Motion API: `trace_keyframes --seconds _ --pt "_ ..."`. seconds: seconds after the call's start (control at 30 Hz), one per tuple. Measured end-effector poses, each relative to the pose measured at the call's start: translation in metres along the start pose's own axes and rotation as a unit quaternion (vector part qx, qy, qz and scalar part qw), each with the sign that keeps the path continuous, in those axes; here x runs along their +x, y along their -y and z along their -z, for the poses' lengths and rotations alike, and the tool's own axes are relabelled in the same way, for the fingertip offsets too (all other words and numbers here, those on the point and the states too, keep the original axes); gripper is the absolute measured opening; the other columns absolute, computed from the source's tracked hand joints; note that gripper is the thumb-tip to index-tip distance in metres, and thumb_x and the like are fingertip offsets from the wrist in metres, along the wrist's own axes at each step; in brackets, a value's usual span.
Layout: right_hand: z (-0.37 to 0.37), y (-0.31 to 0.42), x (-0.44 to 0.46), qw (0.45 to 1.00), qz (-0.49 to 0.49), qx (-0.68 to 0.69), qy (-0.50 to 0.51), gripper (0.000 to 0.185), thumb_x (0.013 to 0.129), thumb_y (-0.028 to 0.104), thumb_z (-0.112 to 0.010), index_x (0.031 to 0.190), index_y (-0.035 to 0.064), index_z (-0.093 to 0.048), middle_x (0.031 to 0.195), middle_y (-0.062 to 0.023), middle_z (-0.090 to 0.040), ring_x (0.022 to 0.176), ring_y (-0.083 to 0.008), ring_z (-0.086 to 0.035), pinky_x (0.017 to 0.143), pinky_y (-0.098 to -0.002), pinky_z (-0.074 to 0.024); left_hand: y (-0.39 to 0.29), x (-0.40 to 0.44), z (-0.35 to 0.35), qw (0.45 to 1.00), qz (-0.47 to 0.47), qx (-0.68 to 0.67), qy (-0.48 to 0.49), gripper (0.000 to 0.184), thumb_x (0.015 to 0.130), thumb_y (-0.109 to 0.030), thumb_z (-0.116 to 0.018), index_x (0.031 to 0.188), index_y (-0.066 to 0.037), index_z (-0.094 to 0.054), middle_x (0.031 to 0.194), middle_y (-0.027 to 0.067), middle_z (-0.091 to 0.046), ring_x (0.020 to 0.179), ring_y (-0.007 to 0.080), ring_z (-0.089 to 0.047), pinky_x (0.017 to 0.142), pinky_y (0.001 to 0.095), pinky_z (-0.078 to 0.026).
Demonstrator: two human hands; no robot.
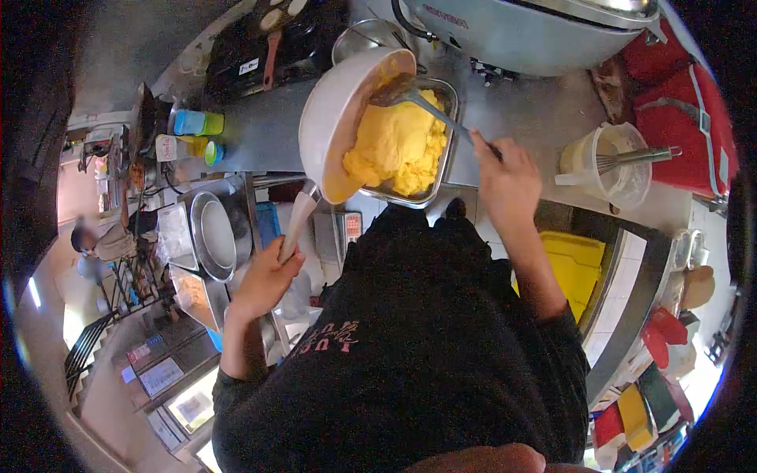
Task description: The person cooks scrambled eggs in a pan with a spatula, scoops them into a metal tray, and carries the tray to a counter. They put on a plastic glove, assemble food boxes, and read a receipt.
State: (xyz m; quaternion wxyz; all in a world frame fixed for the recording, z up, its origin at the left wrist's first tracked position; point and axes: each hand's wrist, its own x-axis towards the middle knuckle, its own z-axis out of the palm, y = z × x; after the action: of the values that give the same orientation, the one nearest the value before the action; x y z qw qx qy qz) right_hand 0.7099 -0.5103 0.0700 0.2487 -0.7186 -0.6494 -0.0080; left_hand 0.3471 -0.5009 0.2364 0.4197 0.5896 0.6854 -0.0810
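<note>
A white pan [323, 118] is tilted on its side over a rectangular metal tray [450, 150]. My left hand [266, 277] is closed round the pan's light handle. Soft yellow food [398, 142] lies partly in the pan and partly in the tray. My right hand [509, 177] grips the dark end of a grey-blue spatula [441, 117], whose head is inside the pan's upper part, against the yellow food. The tray rests at the counter's near edge.
A clear tub [619, 169] with a whisk [639, 158] stands right, beside a red bag [682, 118]. A large metal appliance [536, 35], a metal bowl [367, 39] and a black stove [303, 55] are behind. Another person [114, 240] is far left. A yellow crate [564, 272] sits below.
</note>
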Motion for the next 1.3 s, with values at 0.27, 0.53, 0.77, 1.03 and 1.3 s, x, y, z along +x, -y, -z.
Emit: trace_keyframes --seconds 0.27,0.53,0.77,1.03,1.3 --pt "-0.018 0.0 -0.031 0.992 0.032 -0.058 0.106 0.051 0.083 0.011 -0.057 0.132 0.0227 -0.063 0.105 -0.0057 -0.057 0.099 -0.0248 -0.059 0.082 -0.0418 -0.0486 0.002 -0.008 -0.029 0.997 -0.003 -0.07 -0.018 0.024 0.099 -0.025 -0.059 0.097 -0.002 -0.055 0.071 0.0039 -0.053 0.063 0.0132 -0.05 0.058 0.0329 -0.041" --pt "0.013 -0.007 0.002 0.993 0.096 -0.014 0.072 0.05 0.082 0.009 -0.059 0.129 0.0235 -0.065 0.102 -0.0037 -0.06 0.1 -0.0229 -0.06 0.08 -0.0407 -0.0463 0.014 -0.01 -0.051 0.996 -0.008 -0.071 -0.044 0.026 0.099 -0.024 -0.059 0.104 0.0 -0.056 0.07 0.0076 -0.054 0.064 0.0154 -0.049 0.06 0.0334 -0.042" --pt "-0.004 0.015 0.006 0.98 0.138 -0.053 0.131 0.049 0.081 0.011 -0.059 0.129 0.02 -0.065 0.107 -0.0072 -0.061 0.106 -0.0236 -0.059 0.085 -0.0409 -0.0433 0.013 -0.014 -0.057 0.993 0.003 -0.111 -0.042 0.025 0.098 -0.024 -0.06 0.102 0.0 -0.056 0.069 0.0112 -0.054 0.064 0.0169 -0.049 0.06 0.0347 -0.041" --pt "0.034 -0.005 0.027 0.975 0.139 -0.073 0.16 0.046 0.085 0.013 -0.055 0.129 0.0218 -0.064 0.11 -0.0093 -0.061 0.107 -0.0242 -0.06 0.085 -0.0401 -0.0447 -0.001 -0.018 -0.057 0.995 -0.007 -0.068 -0.079 0.024 0.097 -0.024 -0.06 0.102 0.0 -0.057 0.075 0.0182 -0.062 0.066 0.0282 -0.058 0.062 0.0398 -0.044" --pt "-0.003 0.033 -0.009 0.964 0.062 -0.072 0.248 0.061 0.086 0.007 -0.055 0.145 0.0214 -0.047 0.11 -0.0119 -0.055 0.096 -0.0298 -0.065 0.074 -0.0402 -0.0607 0.007 -0.023 -0.055 0.992 -0.023 -0.108 -0.056 0.023 0.097 -0.022 -0.059 0.104 0.0 -0.057 0.075 0.0176 -0.062 0.068 0.0242 -0.059 0.063 0.0377 -0.045"
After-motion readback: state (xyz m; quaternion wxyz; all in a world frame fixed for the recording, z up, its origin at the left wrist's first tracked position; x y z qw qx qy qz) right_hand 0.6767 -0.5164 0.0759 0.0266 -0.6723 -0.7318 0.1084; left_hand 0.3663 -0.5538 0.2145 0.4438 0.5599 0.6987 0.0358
